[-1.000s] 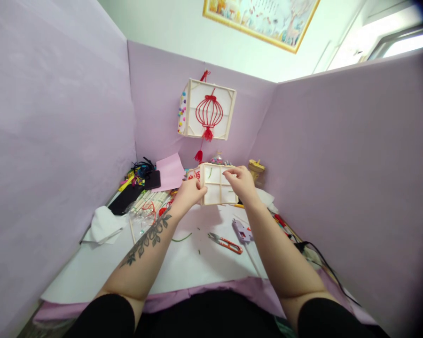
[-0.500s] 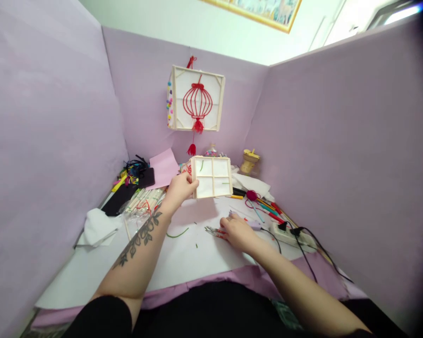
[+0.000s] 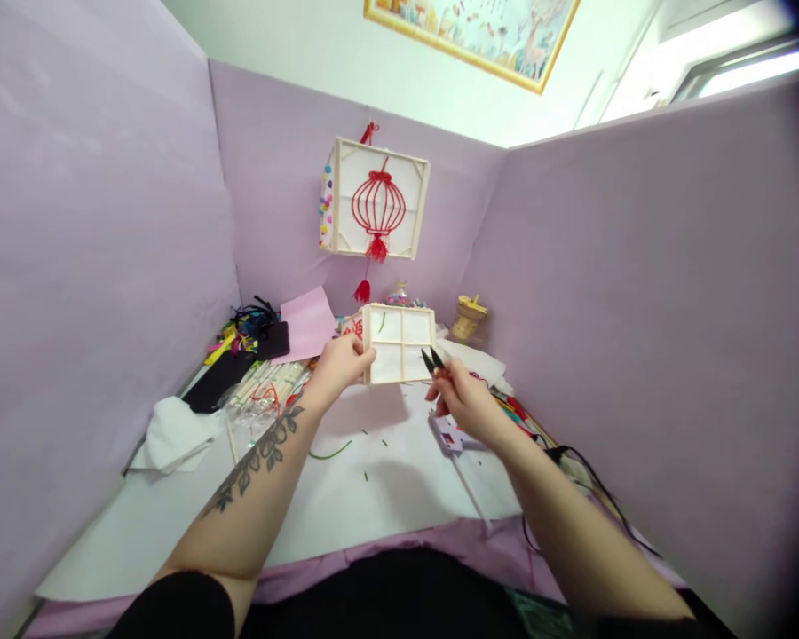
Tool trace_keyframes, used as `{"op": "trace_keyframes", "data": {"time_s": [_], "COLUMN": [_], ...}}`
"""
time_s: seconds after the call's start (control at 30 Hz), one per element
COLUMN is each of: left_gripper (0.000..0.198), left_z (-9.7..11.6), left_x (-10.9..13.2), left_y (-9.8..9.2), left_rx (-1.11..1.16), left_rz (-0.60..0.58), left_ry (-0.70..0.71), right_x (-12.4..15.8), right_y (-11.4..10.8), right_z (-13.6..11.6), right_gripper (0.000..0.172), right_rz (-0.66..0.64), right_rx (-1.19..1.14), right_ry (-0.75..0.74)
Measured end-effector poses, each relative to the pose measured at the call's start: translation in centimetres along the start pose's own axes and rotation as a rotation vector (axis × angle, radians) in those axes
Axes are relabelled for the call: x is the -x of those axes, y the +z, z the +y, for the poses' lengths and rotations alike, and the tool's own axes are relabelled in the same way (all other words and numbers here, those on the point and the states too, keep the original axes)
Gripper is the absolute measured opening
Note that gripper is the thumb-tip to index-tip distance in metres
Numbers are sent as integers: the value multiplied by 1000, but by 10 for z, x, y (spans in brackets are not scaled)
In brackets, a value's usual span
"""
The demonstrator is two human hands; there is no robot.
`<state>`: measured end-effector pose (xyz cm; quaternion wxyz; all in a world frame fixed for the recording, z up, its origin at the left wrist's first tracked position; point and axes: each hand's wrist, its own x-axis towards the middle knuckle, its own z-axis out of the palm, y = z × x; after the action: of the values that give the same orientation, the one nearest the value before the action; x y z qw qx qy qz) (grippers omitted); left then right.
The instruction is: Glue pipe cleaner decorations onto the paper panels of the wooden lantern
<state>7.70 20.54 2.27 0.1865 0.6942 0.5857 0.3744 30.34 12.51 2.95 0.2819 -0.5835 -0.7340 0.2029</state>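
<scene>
The right hand [image 3: 462,390] grips a pair of snips [image 3: 432,358], dark blades parted and pointing up beside the lower right corner of a small wooden-framed box [image 3: 386,364]. The left hand [image 3: 342,366] pinches that box by its left edge, holding it above the surface [image 3: 193,541]; its four-paned white face is turned to the person, with a bit of green in the upper left pane.

Nearest on the surface, a thin white stick [image 3: 470,488] runs up to a lilac glue gun [image 3: 447,435], which lies just under the right hand and is partly hidden by it. A curved green strand [image 3: 331,452] and small green clippings lie in the middle. To the left are a crumpled white cloth [image 3: 173,433] and bagged sticks [image 3: 266,387]; farther back, pink paper [image 3: 308,321] and a yellow-topped cup [image 3: 470,318]. Behind the box, a larger lantern [image 3: 409,191] hangs against the lilac back panel [image 3: 266,195].
</scene>
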Motion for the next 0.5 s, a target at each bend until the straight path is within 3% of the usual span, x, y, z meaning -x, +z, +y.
{"op": "trace_keyframes", "data": {"time_s": [0.07,0.13,0.27,0.4,0.5], "left_gripper": [21,21,20,20,21], "left_z": [0,0,2,5,6], "left_x": [0,0,1,2,3], "left_y": [1,2,2,1,0], "left_rx": [7,4,-2,1,3], "left_rz": [-1,3,5,-7,-18], "left_ry": [5,7,16,5,-4], "right_x": [-21,-41,-70,-85,-93], "right_y": [-14,-19,-12,-11,-14], "right_z": [-14,-26,-34,-32,-32], "right_gripper": [18,14,20,30,33], "right_rz": [29,-24,-52,4,-28], "right_rx": [50,103,159,172,125], "right_ry": [-98,-129,-61,-6,81]}}
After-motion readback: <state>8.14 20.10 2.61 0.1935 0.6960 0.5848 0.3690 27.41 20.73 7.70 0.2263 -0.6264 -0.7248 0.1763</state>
